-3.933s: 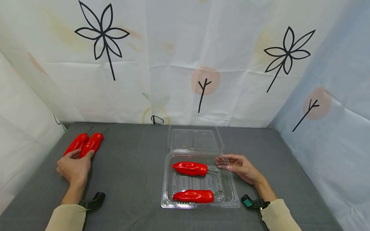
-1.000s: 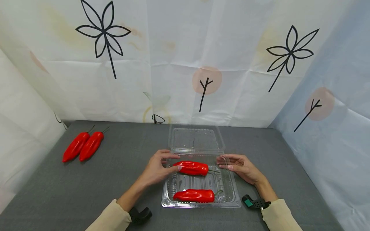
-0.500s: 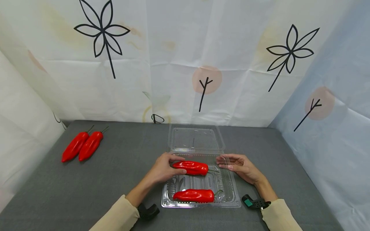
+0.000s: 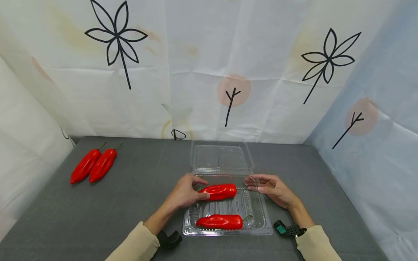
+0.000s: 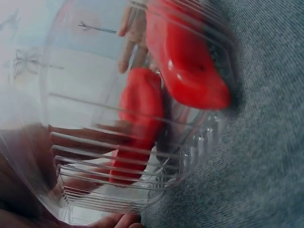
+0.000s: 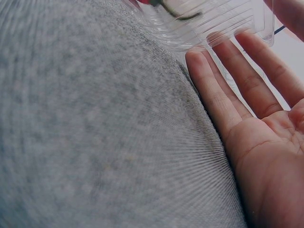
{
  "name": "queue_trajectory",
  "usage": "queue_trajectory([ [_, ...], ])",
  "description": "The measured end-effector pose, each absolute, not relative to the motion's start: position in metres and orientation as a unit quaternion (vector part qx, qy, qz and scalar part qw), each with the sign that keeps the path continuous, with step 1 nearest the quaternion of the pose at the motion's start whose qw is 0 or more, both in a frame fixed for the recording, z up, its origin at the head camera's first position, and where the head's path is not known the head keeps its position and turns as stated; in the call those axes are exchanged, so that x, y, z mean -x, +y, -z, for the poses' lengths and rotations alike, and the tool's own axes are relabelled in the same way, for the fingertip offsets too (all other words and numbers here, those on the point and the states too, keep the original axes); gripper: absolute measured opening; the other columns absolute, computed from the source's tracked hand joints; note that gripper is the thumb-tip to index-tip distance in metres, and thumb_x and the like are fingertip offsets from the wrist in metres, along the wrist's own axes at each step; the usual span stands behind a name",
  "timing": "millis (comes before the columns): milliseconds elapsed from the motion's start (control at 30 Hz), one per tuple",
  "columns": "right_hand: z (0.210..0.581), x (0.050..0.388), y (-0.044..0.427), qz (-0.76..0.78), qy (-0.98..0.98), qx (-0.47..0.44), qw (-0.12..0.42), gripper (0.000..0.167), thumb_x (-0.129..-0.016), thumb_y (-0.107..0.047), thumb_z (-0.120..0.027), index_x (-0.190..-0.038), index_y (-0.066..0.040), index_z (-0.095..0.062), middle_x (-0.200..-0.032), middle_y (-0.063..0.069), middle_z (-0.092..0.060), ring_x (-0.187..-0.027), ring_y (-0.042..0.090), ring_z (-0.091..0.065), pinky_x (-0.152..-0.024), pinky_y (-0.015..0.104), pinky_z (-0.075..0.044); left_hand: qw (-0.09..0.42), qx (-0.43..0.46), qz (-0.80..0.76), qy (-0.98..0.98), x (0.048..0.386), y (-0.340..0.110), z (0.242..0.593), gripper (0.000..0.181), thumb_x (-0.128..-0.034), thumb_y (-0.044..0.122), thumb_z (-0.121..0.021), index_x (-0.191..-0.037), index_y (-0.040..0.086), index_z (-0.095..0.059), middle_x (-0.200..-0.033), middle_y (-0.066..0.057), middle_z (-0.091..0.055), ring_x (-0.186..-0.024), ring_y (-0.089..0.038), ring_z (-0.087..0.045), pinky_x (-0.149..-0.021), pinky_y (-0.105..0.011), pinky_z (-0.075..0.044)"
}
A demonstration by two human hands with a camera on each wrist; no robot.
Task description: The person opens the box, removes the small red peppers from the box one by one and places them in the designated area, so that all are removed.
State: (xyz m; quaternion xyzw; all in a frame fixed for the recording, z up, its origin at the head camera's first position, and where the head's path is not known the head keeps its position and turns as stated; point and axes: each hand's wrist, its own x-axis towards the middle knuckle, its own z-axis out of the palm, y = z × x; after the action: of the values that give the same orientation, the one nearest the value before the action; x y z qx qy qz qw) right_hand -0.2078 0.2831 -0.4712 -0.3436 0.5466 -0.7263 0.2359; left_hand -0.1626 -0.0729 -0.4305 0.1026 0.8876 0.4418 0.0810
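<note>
Nearest, lying crosswise along the near side of the clear container (image 4: 228, 233), the front pepper (image 4: 219, 222), untouched. Just beyond, also inside and roughly parallel, the held pepper (image 4: 222, 192), stretching rightward from the left hand (image 4: 187, 192), clearly the nearer one: thumb on its near side, fingers on the far side, partly closed around its left end. At the right wall, the right hand (image 4: 269, 188), fingers extended, slightly spread, gripping nothing, tips seemingly against plastic. Far left, paired peppers (image 4: 103, 165); behind, the raised lid (image 4: 222, 157).
</note>
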Motion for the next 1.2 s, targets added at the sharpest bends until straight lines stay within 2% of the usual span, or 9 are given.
queue_trajectory([
  [167,0.4705,0.2072,0.2830,0.726,0.549,0.342,0.234,0.044,-0.099,0.014,-0.044,-0.143,0.018,-0.041,-0.143,0.025,-0.054,-0.133,0.033,-0.053,-0.108,0.045,-0.043,0.072,-0.138,-0.424,0.892,0.1640,-0.0746,0.4304,0.021,-0.0783,0.017,-0.087,-0.098,0.009,-0.082,-0.095,-0.003,-0.065,-0.097,-0.022,-0.052,-0.079,-0.039,-0.042],
  [267,0.4707,0.2073,0.2829,0.727,0.545,0.346,0.234,0.044,-0.099,0.014,-0.044,-0.143,0.019,-0.040,-0.143,0.026,-0.054,-0.133,0.033,-0.053,-0.109,0.045,-0.043,0.085,-0.145,-0.425,0.890,0.1648,-0.0767,0.4299,0.018,-0.0769,0.016,-0.088,-0.093,0.011,-0.082,-0.093,-0.002,-0.062,-0.097,-0.023,-0.050,-0.080,-0.040,-0.041],
  [467,0.4717,0.2089,0.2827,0.729,0.532,0.361,0.236,0.044,-0.099,0.015,-0.043,-0.143,0.020,-0.038,-0.144,0.028,-0.052,-0.134,0.034,-0.051,-0.109,0.046,-0.042,0.113,-0.140,-0.423,0.888,0.1638,-0.0802,0.4274,0.018,-0.0738,0.017,-0.089,-0.089,0.017,-0.080,-0.110,-0.007,-0.059,-0.120,-0.033,-0.048,-0.100,-0.057,-0.040],
  [700,0.4727,0.2092,0.2831,0.728,0.531,0.366,0.235,0.044,-0.099,0.016,-0.041,-0.143,0.020,-0.038,-0.145,0.027,-0.052,-0.135,0.034,-0.051,-0.109,0.046,-0.042,0.116,-0.125,-0.410,0.896,0.1599,-0.0764,0.4264,0.028,-0.0717,0.025,-0.090,-0.097,0.017,-0.082,-0.114,-0.008,-0.060,-0.117,-0.032,-0.047,-0.092,-0.056,-0.045],
  [833,0.4727,0.2089,0.2828,0.727,0.533,0.365,0.232,0.044,-0.099,0.016,-0.041,-0.144,0.020,-0.038,-0.145,0.027,-0.052,-0.135,0.035,-0.051,-0.109,0.046,-0.042,0.102,-0.114,-0.401,0.903,0.1573,-0.0735,0.4257,0.028,-0.0703,0.026,-0.093,-0.096,0.018,-0.083,-0.120,-0.011,-0.061,-0.117,-0.032,-0.047,-0.088,-0.053,-0.046],
  [967,0.4728,0.2086,0.2826,0.728,0.534,0.363,0.231,0.044,-0.099,0.017,-0.041,-0.143,0.020,-0.038,-0.144,0.027,-0.052,-0.134,0.035,-0.051,-0.109,0.046,-0.042,0.091,-0.116,-0.407,0.901,0.1579,-0.0732,0.4266,0.023,-0.0708,0.023,-0.093,-0.092,0.019,-0.084,-0.122,-0.013,-0.063,-0.119,-0.033,-0.047,-0.091,-0.054,-0.044],
  [1200,0.4725,0.2079,0.2827,0.731,0.534,0.355,0.232,0.044,-0.099,0.016,-0.042,-0.143,0.020,-0.038,-0.143,0.027,-0.053,-0.133,0.035,-0.053,-0.109,0.046,-0.043,0.073,-0.092,-0.451,0.885,0.1581,-0.0737,0.4284,0.025,-0.0743,0.021,-0.091,-0.097,0.016,-0.083,-0.131,-0.017,-0.058,-0.126,-0.036,-0.041,-0.096,-0.059,-0.045],
])
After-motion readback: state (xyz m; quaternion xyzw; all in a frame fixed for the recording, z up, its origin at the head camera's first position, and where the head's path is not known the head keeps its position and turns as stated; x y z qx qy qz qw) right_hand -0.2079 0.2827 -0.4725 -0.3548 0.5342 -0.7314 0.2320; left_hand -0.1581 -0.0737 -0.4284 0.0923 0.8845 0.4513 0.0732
